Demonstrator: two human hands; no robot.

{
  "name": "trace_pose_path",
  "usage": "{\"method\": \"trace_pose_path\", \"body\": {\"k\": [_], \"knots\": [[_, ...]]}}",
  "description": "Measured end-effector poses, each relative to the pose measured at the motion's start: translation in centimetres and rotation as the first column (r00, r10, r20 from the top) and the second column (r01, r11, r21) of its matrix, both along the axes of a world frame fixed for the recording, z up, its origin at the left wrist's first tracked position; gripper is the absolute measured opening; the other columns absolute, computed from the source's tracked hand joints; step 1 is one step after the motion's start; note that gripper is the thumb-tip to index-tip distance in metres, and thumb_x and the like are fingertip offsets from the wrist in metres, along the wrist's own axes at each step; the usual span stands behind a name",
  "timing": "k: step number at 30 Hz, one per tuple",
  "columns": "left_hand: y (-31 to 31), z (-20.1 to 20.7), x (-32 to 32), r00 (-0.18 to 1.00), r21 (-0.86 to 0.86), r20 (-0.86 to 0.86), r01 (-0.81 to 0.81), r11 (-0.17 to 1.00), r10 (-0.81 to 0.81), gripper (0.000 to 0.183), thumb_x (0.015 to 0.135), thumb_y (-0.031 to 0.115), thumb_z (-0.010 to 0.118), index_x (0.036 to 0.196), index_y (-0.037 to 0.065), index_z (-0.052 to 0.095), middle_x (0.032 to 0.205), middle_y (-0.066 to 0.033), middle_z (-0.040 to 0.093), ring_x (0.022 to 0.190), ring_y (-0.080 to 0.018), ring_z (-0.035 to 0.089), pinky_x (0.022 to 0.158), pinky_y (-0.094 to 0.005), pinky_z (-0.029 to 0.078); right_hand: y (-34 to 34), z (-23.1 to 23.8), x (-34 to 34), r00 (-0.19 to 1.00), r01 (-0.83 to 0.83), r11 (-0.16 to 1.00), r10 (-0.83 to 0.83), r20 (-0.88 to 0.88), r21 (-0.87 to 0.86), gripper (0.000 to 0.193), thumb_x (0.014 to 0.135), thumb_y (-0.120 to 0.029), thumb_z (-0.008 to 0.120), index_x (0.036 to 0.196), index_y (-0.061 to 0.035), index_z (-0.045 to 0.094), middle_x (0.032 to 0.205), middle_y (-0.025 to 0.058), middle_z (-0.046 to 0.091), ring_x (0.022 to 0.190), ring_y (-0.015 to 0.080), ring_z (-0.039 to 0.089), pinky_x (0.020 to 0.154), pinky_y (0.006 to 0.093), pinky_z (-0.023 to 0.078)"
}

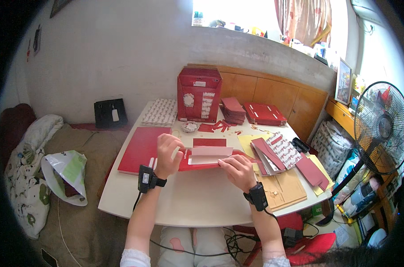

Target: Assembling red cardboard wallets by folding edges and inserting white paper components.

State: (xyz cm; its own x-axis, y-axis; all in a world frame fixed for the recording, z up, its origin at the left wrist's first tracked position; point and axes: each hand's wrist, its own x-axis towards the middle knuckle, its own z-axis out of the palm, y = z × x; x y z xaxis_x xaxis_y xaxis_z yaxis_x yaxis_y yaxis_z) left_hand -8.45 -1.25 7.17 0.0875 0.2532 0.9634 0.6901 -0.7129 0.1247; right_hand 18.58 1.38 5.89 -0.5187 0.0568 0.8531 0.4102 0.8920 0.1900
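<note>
In front of me on the white table is a red folded-card piece (203, 167) with a pale cut-out and a raised pale flap (212, 151). My right hand (238, 171) pinches its near edge on the right side. Above its left end my left hand (168, 155) is raised, fingers curled toward the thumb; what they hold, if anything, is hidden. Beside that hand lies a stack of large red card sheets (142, 149). Small red scraps (222, 126) and a round patterned roll (190, 127) lie beyond the piece.
A tall stack of red printed boxes (199, 95) stands at the back. Patterned card (283, 150) and brown cardboard (279, 191) lie on the right. A black fan (382, 127) stands right of the table (184, 209). Cables (233, 244) hang near my legs.
</note>
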Motion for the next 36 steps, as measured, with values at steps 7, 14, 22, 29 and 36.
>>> {"method": "trace_pose_path", "body": {"k": [7,14,22,29,36], "knots": [[-1.4,0.1,3.6,0.918,0.038,-0.390,-0.060,0.997,0.070,0.022,0.077,0.027,0.072,0.074,0.008,0.061,0.077,-0.0054,0.061,0.079,-0.0239,0.057,0.084,-0.0406,0.041,0.3,-0.4,0.1,0.999,0.030,1.000,-0.030,-0.012,-0.008,0.027,0.071,-0.003,0.063,0.097,-0.0091,0.068,0.088,0.0018,0.068,0.081,0.0198,0.064,0.071,0.0331,0.053],[-1.6,-1.1,6.3,0.827,0.194,-0.522,-0.124,0.973,0.210,0.012,0.075,0.012,0.065,0.085,0.006,0.063,0.077,-0.0027,0.056,0.081,-0.0192,0.057,0.086,-0.0385,0.045,0.1,-0.9,-0.8,0.999,-0.003,0.998,0.000,-0.046,-0.069,0.028,0.071,-0.001,0.064,0.097,-0.0104,0.070,0.089,0.0023,0.069,0.081,0.0215,0.065,0.072,0.0351,0.051],[-1.6,-1.9,6.6,0.837,0.153,-0.489,-0.195,0.969,0.246,0.008,0.076,0.006,0.067,0.084,0.006,0.066,0.080,-0.0021,0.059,0.082,-0.0191,0.057,0.089,-0.0408,0.043,0.6,-0.6,-0.9,0.998,-0.054,0.989,0.049,-0.042,-0.137,0.018,0.079,-0.006,0.067,0.098,-0.0085,0.067,0.090,0.0037,0.069,0.085,0.0222,0.064,0.076,0.0348,0.051],[-1.1,-2.0,5.8,0.870,0.185,-0.390,-0.247,0.951,0.301,0.011,0.073,0.012,0.063,0.083,0.008,0.064,0.080,-0.0028,0.058,0.085,-0.0208,0.057,0.088,-0.0426,0.043,0.9,-0.6,-0.6,0.990,0.054,0.994,-0.065,-0.123,-0.091,0.014,0.080,-0.011,0.070,0.093,-0.0105,0.065,0.086,0.0014,0.062,0.084,0.0214,0.061,0.076,0.0348,0.049],[-0.9,-2.1,6.2,0.851,0.187,-0.412,-0.270,0.945,0.325,0.007,0.073,0.012,0.062,0.079,0.009,0.061,0.079,-0.0027,0.055,0.085,-0.0204,0.056,0.088,-0.0427,0.043,1.0,-0.8,0.0,0.993,0.086,0.994,-0.091,-0.082,-0.067,0.014,0.076,-0.006,0.067,0.088,-0.0122,0.064,0.075,0.0007,0.054,0.076,0.0202,0.056,0.072,0.0338,0.046]]}}
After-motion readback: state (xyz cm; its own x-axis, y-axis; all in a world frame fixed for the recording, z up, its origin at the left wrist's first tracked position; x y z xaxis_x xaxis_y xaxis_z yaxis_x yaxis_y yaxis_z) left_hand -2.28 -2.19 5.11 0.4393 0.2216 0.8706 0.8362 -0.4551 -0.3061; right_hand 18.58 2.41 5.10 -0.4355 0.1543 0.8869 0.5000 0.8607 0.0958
